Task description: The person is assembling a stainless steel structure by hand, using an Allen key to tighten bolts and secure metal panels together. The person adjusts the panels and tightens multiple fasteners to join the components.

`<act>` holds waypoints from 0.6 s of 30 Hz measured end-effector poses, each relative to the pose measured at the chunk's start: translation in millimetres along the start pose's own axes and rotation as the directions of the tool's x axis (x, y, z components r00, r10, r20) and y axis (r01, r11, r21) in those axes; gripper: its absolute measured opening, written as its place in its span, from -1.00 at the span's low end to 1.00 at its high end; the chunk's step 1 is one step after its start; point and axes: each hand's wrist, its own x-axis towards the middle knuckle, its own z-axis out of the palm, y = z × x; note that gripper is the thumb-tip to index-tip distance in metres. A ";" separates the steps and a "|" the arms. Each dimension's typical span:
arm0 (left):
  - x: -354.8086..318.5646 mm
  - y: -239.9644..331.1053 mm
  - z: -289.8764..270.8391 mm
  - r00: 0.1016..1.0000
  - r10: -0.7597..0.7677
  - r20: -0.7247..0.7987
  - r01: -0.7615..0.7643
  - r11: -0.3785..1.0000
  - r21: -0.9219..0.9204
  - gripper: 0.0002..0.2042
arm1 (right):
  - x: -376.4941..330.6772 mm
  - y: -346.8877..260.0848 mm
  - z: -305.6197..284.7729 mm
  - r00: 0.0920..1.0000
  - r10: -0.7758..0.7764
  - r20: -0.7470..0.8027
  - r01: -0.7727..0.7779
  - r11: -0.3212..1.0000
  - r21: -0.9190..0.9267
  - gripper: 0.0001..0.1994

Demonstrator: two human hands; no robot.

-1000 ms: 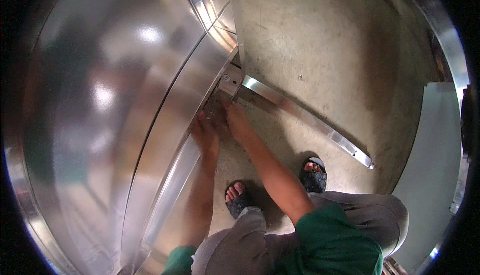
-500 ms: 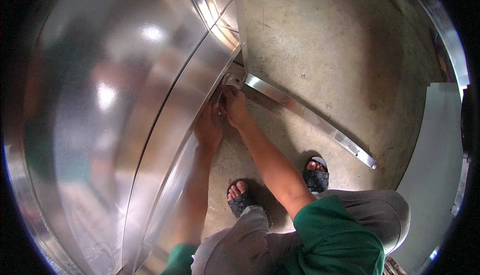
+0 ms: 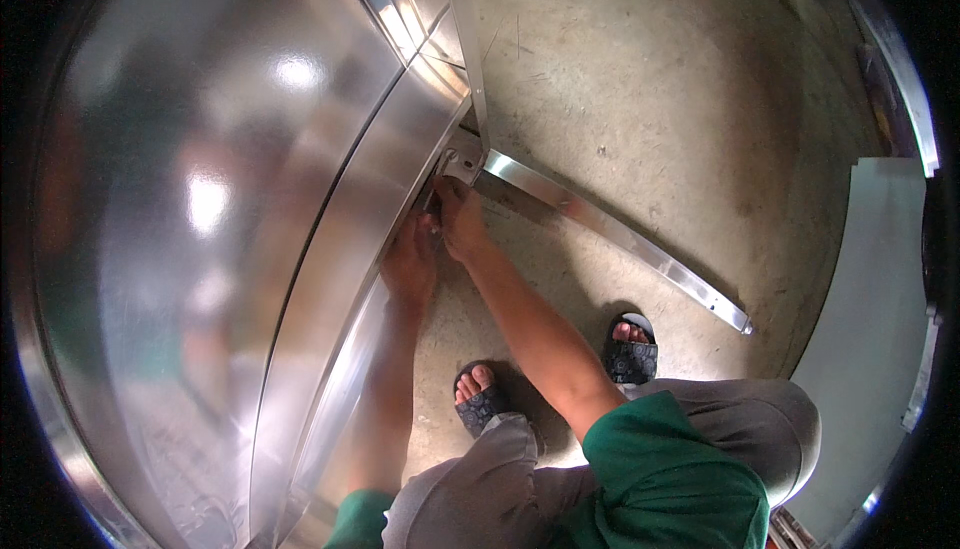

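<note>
Close together, my hands work low at the edge of a large shiny stainless steel panel [image 3: 220,199]. My right hand [image 3: 460,219] has its fingers closed just below a metal corner bracket [image 3: 463,163] with a hole in it. Against the panel's edge, my left hand [image 3: 408,257] is closed too, its fingertips near those of the right. A small bright bit shows between the fingers, too small to name. From the bracket a long square metal leg [image 3: 620,239] runs out over the floor, toward the right.
My feet in dark sandals [image 3: 482,396] stand on the concrete floor [image 3: 640,79], below the metal leg. A pale flat panel [image 3: 865,349] is at the far right, beside a curved-looking metal edge [image 3: 905,79]. My knees are bent close to the steel panel.
The view has shifted slightly, so the panel and bracket appear a little farther left. Both hands stay at the same spot by the bracket, with only slight movement.
</note>
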 end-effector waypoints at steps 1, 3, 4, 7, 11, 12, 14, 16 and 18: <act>0.9 0.1 -0.6 1.000 -0.011 0.005 0.011 1.000 -0.017 -0.82 | -0.4 -0.9 1.0 1.000 0.010 -0.007 -0.010 1.000 0.018 -0.71; 3.7 1.3 -2.9 1.000 -0.022 -0.001 0.022 0.999 -0.036 -0.82 | -1.7 -2.8 4.9 1.000 0.019 -0.011 -0.019 0.999 0.048 -0.71; 5.1 2.5 -3.5 1.000 -0.022 -0.008 0.022 0.999 -0.042 -0.82 | -2.8 -3.4 6.9 1.000 0.018 -0.013 -0.018 0.998 0.059 -0.70; 5.5 7.2 -4.6 0.999 -0.009 -0.054 0.010 1.000 0.009 -0.80 | -4.3 -3.2 15.4 0.998 -0.015 -0.056 0.021 0.992 0.121 -0.71; -0.6 10.1 -1.1 0.988 -0.005 -0.155 0.011 0.999 0.041 -0.72 | -1.7 -1.2 18.0 0.994 0.046 -0.101 -0.035 0.993 0.112 -0.74; -0.7 8.7 -0.1 0.989 -0.024 -0.146 0.028 0.999 0.022 -0.73 | -0.6 0.6 17.5 0.995 0.044 -0.091 -0.033 0.992 0.119 -0.74; 2.7 5.0 3.0 0.989 -0.056 -0.134 0.056 0.998 0.003 -0.76 | 2.9 5.1 14.1 0.997 0.039 -0.066 -0.030 0.991 0.131 -0.76; 11.2 1.2 5.7 0.987 -0.103 -0.127 0.107 0.994 0.024 -0.73 | 8.5 11.6 9.9 0.998 0.053 -0.042 -0.043 0.978 0.203 -0.77; 18.7 1.9 7.1 0.983 -0.151 -0.103 0.154 0.988 0.019 -0.70 | 15.9 18.5 4.4 0.998 0.066 -0.004 -0.062 0.957 0.283 -0.78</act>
